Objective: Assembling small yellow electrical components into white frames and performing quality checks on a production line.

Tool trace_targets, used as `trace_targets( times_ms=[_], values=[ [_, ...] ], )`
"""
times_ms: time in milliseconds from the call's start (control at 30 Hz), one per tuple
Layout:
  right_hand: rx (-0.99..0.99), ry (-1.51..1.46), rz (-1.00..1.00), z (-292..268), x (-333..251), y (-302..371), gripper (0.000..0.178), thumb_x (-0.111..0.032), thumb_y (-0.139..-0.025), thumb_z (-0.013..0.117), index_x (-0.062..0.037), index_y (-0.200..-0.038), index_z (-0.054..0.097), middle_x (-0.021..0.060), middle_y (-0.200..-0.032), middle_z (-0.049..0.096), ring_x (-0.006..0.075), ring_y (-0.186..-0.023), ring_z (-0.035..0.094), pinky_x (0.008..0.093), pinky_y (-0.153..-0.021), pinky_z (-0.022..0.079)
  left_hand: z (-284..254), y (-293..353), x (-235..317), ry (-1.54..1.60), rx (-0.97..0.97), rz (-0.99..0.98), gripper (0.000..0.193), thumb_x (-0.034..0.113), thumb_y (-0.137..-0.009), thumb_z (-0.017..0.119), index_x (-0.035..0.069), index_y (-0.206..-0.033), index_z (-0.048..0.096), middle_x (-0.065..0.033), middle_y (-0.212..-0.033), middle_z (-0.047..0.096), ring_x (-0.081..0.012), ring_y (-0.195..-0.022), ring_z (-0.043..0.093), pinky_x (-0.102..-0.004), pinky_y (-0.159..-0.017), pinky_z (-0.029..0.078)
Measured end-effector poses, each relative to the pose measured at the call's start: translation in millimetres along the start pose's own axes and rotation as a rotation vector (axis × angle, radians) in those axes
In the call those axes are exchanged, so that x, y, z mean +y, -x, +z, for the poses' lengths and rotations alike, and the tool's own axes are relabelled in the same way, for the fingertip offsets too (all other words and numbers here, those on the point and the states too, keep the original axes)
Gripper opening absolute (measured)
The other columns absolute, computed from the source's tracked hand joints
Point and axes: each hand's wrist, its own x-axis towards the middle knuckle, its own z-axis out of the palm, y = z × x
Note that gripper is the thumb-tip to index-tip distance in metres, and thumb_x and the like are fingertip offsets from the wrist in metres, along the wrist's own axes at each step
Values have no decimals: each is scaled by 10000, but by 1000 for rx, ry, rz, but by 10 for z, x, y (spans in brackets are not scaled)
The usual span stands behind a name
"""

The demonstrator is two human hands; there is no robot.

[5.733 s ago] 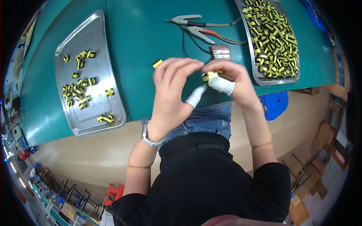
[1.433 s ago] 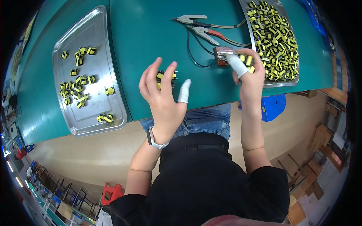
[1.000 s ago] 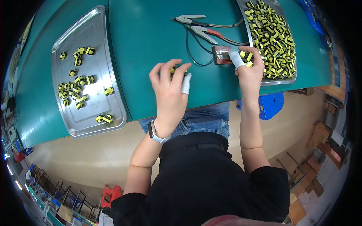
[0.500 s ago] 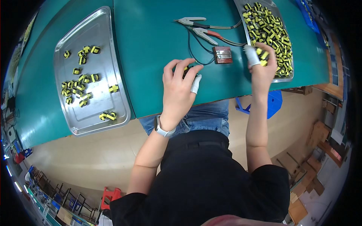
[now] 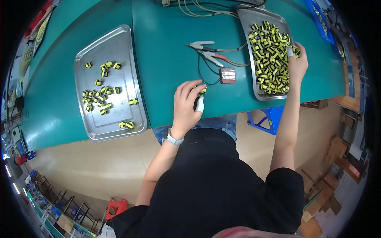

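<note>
My left hand [image 5: 186, 104] is closed round a few small yellow-and-black transformers [image 5: 203, 91], just above the green table. White wrapping covers its thumb. Over at the right, my right hand [image 5: 298, 65] reaches to the far-right side of a metal tray [image 5: 258, 89] heaped with such transformers [image 5: 270, 55]. Its fingers curl round yellow-and-black transformers [image 5: 296, 52], partly hidden, and its thumb is wrapped in white too. A second metal tray [image 5: 113, 129] on the left carries scattered transformers [image 5: 98, 82], some clustered and some single.
Between the trays lie two metal clamps, one with a black grip [image 5: 202, 45] and one with a red grip [image 5: 214, 58], with cables running right. A small reddish-brown block [image 5: 228, 75] sits nearer me. A blue stool [image 5: 270, 119] stands below the table edge.
My right hand has moved from the right tray's left side to its right side. My left hand stays closed beside the block. The whole view has shifted a little.
</note>
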Motion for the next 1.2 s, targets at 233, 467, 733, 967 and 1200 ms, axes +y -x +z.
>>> trace_targets(
  times_ms=[233,467,733,967,1200],
  values=[
    [-219,60,-59,57,314,53,427,-67,-903,597,-123,-1320,669,159,-1417,560,359,-1262,579,431,-1048,471,-60,120,-2,104,-30,-92,448,-16,-787,710,80,-1221,653,-102,-1330,599,-357,-1246,532,-459,-1039,463],
    [-154,329,-49,-114,2,127,414,-221,-967,649,-112,-1366,622,159,-1463,530,372,-1313,538,443,-1019,490,-358,216,-68,3,-73,-110,461,-29,-807,740,79,-1243,640,-107,-1377,568,-350,-1274,520,-449,-1032,473],
    [-591,-421,-773,35,-1455,1465,404,33,-759,717,-41,-1153,662,144,-1230,664,367,-1165,627,454,-996,494,-624,305,-197,81,-87,-130,506,-89,-777,693,80,-1251,635,-112,-1389,555,-359,-1275,518,-445,-1033,471],
    [-802,-617,-644,228,-1701,2152,474,159,-685,662,-13,-1127,648,129,-1257,631,366,-1190,605,443,-978,508,-660,349,-166,133,-114,-69,607,-8,-764,712,116,-1344,584,-114,-1408,524,-363,-1294,492,-474,-1075,442],
    [-769,-508,-492,242,-1727,2269,305,66,-773,718,-38,-1058,686,117,-1119,635,314,-976,674,383,-796,558,-550,279,-223,-115,-110,-60,713,144,-755,818,137,-1415,548,-109,-1426,506,-347,-1268,507,-466,-1028,456]
  ],
)
